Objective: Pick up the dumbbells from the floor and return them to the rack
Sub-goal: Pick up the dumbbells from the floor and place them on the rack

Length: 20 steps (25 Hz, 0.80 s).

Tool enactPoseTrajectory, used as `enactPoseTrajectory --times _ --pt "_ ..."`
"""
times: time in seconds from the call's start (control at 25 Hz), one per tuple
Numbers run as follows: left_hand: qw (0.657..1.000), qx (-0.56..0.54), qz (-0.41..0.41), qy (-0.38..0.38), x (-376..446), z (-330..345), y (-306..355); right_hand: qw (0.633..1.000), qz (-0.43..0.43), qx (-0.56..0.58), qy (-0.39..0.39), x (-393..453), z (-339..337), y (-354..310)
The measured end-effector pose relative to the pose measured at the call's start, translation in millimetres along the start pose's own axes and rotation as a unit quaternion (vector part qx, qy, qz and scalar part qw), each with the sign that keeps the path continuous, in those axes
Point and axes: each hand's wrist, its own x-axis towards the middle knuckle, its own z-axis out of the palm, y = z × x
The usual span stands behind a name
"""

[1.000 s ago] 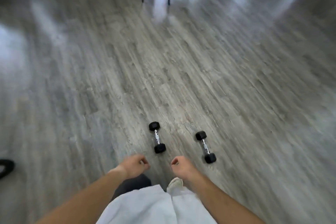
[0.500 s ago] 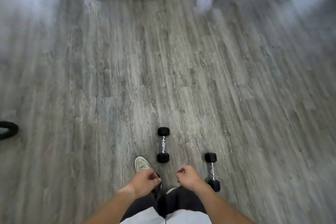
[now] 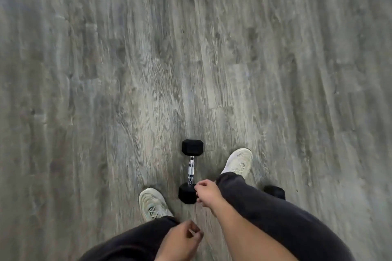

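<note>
Dumbbells [image 3: 191,170] lie low center; loosely curled, empty hands [image 3: 206,193] should wrap the steel handle mid-bar, probably.

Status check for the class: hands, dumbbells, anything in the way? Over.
Both hands empty: left hand and right hand loosely curled. Near dumbbell on floor; second dumbbell mostly hidden behind right leg. Rack not visible.

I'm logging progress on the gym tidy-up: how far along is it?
Nothing is done yet: one dumbbell lies on the floor, a second is half hidden behind the right leg. The right hand hangs above the nearer one, the left hand holds nothing. Lifting and racking remain; no rack shows.
</note>
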Motion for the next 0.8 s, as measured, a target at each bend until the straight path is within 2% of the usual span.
enactPoseTrajectory --times 0.12,0.24,0.32,0.4,0.56,0.68,0.8 --pt "0.999 0.002 -0.04 0.011 92 11 -11 1.0 0.021 0.009 0.014 100 18 -7" --pt "0.997 0.012 -0.078 0.021 153 13 -25 0.999 0.021 0.041 0.004 160 35 -12" --pt "0.995 0.019 -0.093 0.027 174 12 -31 0.997 0.024 0.069 -0.024 184 48 -19" --pt "0.994 0.025 -0.103 0.029 171 10 -28 0.997 0.026 0.068 -0.016 180 54 -22" --pt "0.991 0.035 -0.114 0.061 110 1 -11 0.995 0.012 0.102 0.016 112 34 -31" --pt "0.992 0.008 -0.096 0.075 18 -12 8 0.983 0.01 0.183 0.029 6 1 -53" --pt "0.986 -0.07 -0.036 0.147 -95 -39 26 0.976 0.02 0.216 0.008 -128 -25 -83"
